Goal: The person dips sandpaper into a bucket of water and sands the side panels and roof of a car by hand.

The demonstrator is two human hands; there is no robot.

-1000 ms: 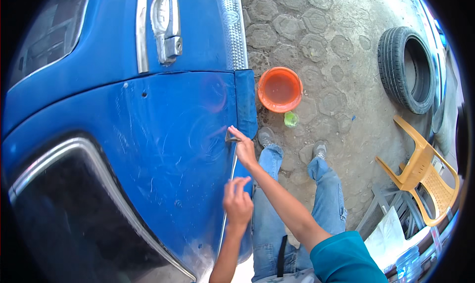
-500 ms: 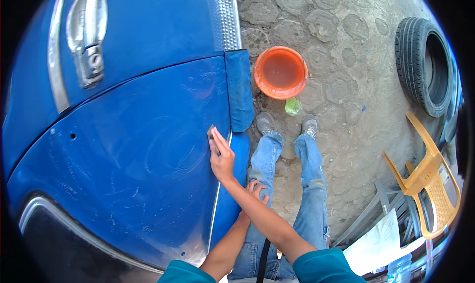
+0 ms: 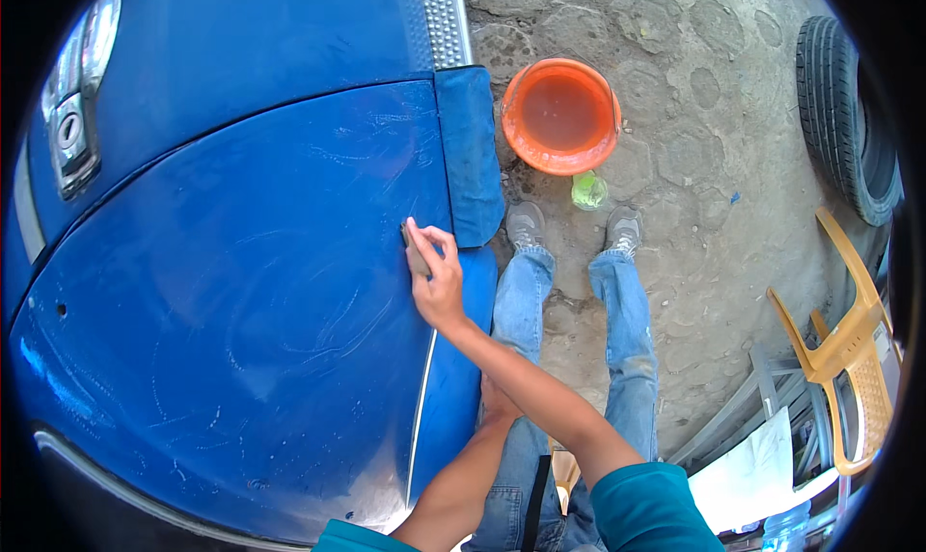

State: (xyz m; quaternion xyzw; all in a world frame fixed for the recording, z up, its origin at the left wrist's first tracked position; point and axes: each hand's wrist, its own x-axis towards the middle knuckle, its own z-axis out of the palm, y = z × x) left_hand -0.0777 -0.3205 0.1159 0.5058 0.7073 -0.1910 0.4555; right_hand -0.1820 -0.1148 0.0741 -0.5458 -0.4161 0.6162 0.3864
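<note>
My right hand (image 3: 439, 277) reaches across to the right edge of a blue vehicle panel (image 3: 260, 292). Between thumb and bent fingers it grips a small grey-brown piece of sandpaper (image 3: 417, 255), held against the panel surface. Pale curved streaks and small wet-looking spots mark the blue paint. My left hand (image 3: 496, 403) is down by my left leg, close to the panel's side; my right forearm covers its fingers.
An orange bucket (image 3: 610, 152) of murky water stands beyond my feet, with a clear green-tinted container (image 3: 589, 191) beside it. On the right are a tyre (image 3: 828, 118), a yellow plastic chair (image 3: 849, 335) and a white sheet (image 3: 748, 470). A chrome door handle (image 3: 72, 142) sticks out at upper left.
My right fingers, earlier stretched flat over the sandpaper, are now more bent around it. My left hand's fingers have slipped from sight behind my right forearm. The view has shifted slightly.
</note>
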